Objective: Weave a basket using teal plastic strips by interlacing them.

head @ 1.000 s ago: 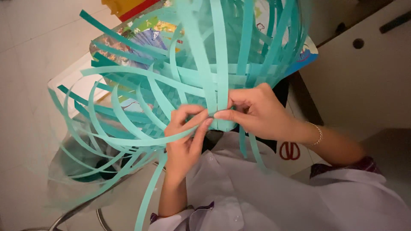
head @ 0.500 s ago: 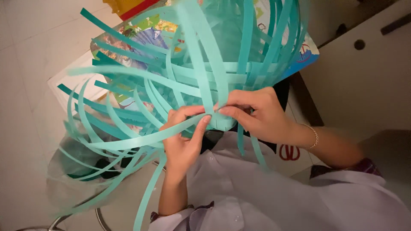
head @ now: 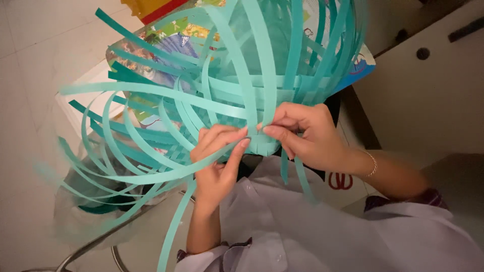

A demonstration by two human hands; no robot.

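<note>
A loose weave of long teal paper strips (head: 222, 95) fans up and out in front of me, with a small woven patch at its near edge. My left hand (head: 218, 160) pinches one teal strip that curves away to the lower left. My right hand (head: 302, 135) grips the woven patch and an upright strip beside it, thumb and fingers pressed together. The fingertips of both hands almost touch. A thin bracelet sits on my right wrist.
A colourful printed sheet (head: 166, 45) lies beneath the strips. A clear plastic bag (head: 96, 196) with teal scraps hangs at the lower left over a metal frame (head: 85, 249). A pale cabinet (head: 428, 85) stands to the right. Red-handled scissors (head: 341, 180) lie below my right wrist.
The strips have swung and spread leftward. My left fingers have slid along the curved strip toward the woven patch, while my right hand keeps its grip in the same place.
</note>
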